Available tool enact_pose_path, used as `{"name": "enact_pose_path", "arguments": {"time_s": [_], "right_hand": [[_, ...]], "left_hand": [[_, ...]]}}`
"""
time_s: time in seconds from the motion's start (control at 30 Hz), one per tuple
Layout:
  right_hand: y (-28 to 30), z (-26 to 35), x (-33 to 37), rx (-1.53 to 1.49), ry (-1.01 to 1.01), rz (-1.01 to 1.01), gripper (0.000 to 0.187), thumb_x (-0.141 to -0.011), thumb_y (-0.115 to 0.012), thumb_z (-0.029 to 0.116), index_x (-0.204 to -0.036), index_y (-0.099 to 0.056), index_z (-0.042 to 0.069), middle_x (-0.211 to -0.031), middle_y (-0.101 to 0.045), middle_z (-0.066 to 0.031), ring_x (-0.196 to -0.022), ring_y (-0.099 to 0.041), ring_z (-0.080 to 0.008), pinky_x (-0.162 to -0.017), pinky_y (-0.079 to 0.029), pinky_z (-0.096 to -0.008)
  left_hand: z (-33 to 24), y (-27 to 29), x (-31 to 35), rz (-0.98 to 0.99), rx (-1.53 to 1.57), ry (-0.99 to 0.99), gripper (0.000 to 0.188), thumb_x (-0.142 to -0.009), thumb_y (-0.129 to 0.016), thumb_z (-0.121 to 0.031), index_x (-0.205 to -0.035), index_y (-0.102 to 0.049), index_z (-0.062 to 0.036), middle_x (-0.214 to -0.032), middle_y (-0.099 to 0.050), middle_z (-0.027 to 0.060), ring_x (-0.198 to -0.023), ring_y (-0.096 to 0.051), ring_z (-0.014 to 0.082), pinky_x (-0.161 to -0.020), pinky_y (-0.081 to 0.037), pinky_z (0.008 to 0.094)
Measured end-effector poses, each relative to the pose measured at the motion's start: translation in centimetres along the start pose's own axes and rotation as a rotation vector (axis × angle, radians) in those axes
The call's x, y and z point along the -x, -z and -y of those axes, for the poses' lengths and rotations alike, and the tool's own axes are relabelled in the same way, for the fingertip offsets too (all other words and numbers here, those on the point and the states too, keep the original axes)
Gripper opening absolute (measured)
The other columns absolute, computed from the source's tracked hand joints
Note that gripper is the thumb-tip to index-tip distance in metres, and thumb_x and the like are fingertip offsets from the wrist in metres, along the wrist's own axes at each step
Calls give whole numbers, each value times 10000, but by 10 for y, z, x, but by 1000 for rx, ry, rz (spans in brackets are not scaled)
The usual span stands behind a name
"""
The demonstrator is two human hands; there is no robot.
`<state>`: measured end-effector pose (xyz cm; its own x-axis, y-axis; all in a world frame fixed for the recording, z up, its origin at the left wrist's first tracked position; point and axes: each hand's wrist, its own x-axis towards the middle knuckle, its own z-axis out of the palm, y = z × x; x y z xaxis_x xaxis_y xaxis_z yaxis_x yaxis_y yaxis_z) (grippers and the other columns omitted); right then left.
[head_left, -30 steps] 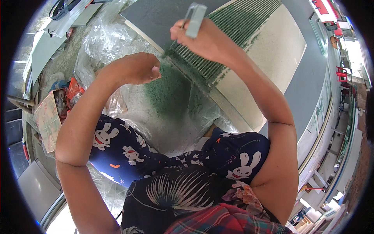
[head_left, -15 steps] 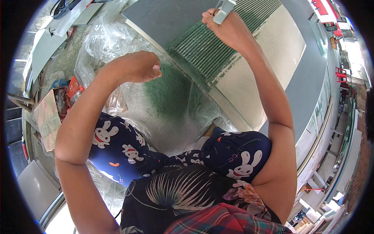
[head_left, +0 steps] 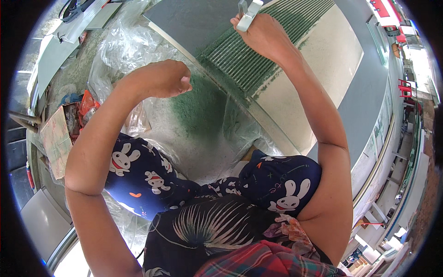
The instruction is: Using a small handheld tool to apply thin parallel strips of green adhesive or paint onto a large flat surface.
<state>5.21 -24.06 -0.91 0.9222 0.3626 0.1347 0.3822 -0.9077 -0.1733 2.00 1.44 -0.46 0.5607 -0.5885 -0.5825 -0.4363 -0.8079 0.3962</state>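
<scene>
Where right fingers [head_left: 235, 21] grip, tool [head_left: 249, 16] partly hidden

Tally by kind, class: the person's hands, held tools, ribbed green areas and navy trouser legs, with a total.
Hands: 2 (left hand, right hand)
Held tool: 1
Ribbed green area: 1
Navy trouser legs: 2 (left leg, right leg)
Total: 6

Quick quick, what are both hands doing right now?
Left hand: curled inward; its inside is hidden, so whether it's fully closed or holding anything can't be told.
Right hand: closed, holding a pale tool.
</scene>
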Motion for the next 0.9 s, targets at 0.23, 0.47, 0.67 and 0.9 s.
{"name": "enact_pose_path", "arguments": {"time_s": [0.23,0.47,0.67,0.9], "right_hand": [[8,30,8,-9,68,103,306,-918,-518,217,-793,-675,-14,-798,-684,-203,-728,-672,-397,-664,-560,-477],[7,47,18,-146,212,84,391,-995,-508,317,-837,-630,-18,-749,-630,-235,-723,-619,-411,-651,-506,-485],[10,49,17,-558,95,187,402,-1010,-473,337,-927,-654,-12,-794,-674,-148,-788,-686,-269,-732,-544,-367],[35,20,14,-320,-43,64,441,-1024,-454,376,-947,-683,7,-811,-688,-109,-796,-686,-206,-748,-554,-353]], "left_hand": [[-2,1,2,6,7,24,285,-917,-593,-275,-1022,-690,-29,-972,-695,204,-909,-668,355,-810,-502,433],[-4,1,0,-6,-7,-10,285,-923,-589,-281,-991,-688,-22,-897,-682,206,-859,-661,363,-782,-499,447],[-6,3,2,1,-11,4,278,-928,-583,-275,-985,-688,-24,-878,-679,198,-846,-661,356,-775,-501,442],[-1,0,6,-29,-11,-5,281,-933,-574,-278,-1005,-681,-29,-1008,-684,172,-946,-645,344,-841,-496,423]]}}
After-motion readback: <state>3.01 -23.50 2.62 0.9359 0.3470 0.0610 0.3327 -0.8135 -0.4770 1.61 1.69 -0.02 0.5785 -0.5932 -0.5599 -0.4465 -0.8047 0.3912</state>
